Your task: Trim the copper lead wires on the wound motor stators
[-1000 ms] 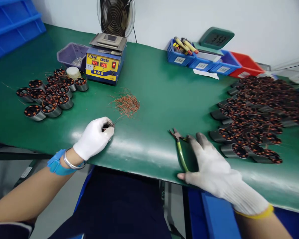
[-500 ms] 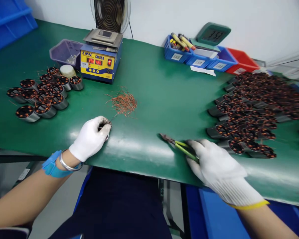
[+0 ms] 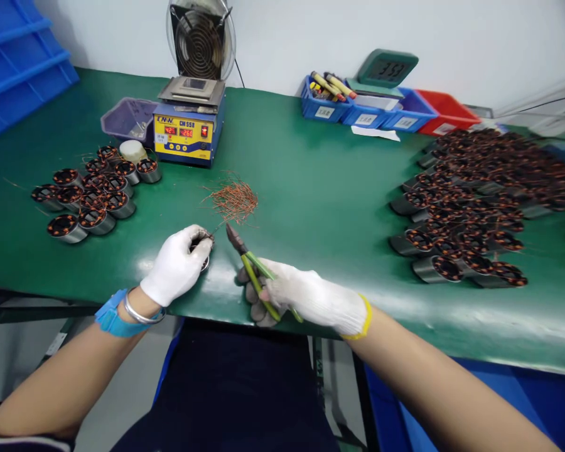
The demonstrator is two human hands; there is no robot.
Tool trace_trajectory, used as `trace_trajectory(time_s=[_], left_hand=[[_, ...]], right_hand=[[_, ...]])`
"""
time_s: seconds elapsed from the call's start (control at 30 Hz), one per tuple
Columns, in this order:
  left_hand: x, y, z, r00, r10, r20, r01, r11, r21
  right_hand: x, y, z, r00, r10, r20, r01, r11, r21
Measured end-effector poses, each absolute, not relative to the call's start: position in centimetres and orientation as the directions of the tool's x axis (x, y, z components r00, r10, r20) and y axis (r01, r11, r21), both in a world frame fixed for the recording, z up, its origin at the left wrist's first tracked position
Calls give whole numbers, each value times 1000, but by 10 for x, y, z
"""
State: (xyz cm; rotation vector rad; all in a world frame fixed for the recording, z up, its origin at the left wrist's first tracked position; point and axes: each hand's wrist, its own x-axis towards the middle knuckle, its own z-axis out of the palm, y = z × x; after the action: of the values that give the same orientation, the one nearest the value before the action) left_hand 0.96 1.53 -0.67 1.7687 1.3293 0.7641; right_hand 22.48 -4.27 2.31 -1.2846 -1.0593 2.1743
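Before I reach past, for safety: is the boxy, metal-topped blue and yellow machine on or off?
On: the machine has lit red digits on its yellow front panel.

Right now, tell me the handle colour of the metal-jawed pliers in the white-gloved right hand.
The pliers have green handles, clearest in the head view.

The left hand [image 3: 172,263] wears plain white; the right hand [image 3: 285,287], white with grey fingers and a yellow cuff [image 3: 367,315]. In the right fingers, the pliers [image 3: 250,269] pair lime-green handles with a dark brown head. The core [image 3: 206,265] in the left fingers shows a silver wall. Beyond the fingers, the clippings [image 3: 236,200] are copper-orange on the plain green table [image 3: 306,169]. Back from the left fingers, the wristband [image 3: 113,314] is sky blue, the bangle [image 3: 137,316] silver.
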Motion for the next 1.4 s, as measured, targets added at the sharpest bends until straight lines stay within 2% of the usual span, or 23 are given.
trace_trajectory(time_s=[0.07, 0.27, 0.57, 0.67, 0.73, 0.8, 0.9, 0.97, 1.0, 1.07, 1.13, 1.2, 1.23, 1.3, 1.4], left_hand=[[9, 16, -6, 281, 960, 10, 492, -153, 857], [10, 18, -2, 313, 950, 10, 521, -181, 834], [8, 19, -4, 331, 944, -4, 542, -187, 820], [10, 20, -2, 332, 943, -15, 563, -186, 805], [10, 18, 0, 311, 950, -3, 594, -192, 781], [7, 13, 1, 225, 973, 49, 678, -193, 710], [-1, 0, -1, 131, 985, 115, 833, -172, 526], [-6, -7, -2, 195, 975, 103, 866, -220, 449], [-7, -9, -3, 268, 958, 101, 851, -284, 442], [-8, -10, -3, 450, 882, 137, 761, -460, 457], [-6, -9, -3, 619, 762, 190, 631, -627, 457], [-2, -8, -3, 716, 663, 217, 534, -721, 442], [0, -9, -3, 728, 649, 219, 517, -731, 445], [2, -12, -2, 679, 711, 183, 574, -669, 472], [-1, -21, 6, 510, 859, 51, 699, -448, 557]], right_hand=[[222, -37, 27, -512, 602, -613, 110, -662, -742], [217, -28, 44, -454, 553, -699, 376, -592, -712], [218, -22, 40, -355, 601, -716, 638, -404, -656], [223, -20, 37, -372, 596, -712, 614, -417, -670], [228, -20, 32, -415, 593, -690, 523, -465, -714], [232, -20, 24, -473, 604, -641, 346, -542, -766], [235, -17, 13, -515, 659, -548, 2, -639, -770], [232, -14, 8, -490, 713, -502, -148, -635, -758], [229, -11, 7, -471, 737, -485, -167, -614, -771], [221, -6, 7, -451, 775, -442, -103, -537, -837], [213, -2, 9, -469, 790, -396, 66, -416, -907], [208, -1, 11, -482, 786, -388, 247, -303, -921], [208, -2, 11, -466, 791, -398, 317, -270, -909], [209, -7, 11, -395, 821, -414, 380, -264, -887], [213, -17, 7, -255, 874, -414, 328, -325, -887]])
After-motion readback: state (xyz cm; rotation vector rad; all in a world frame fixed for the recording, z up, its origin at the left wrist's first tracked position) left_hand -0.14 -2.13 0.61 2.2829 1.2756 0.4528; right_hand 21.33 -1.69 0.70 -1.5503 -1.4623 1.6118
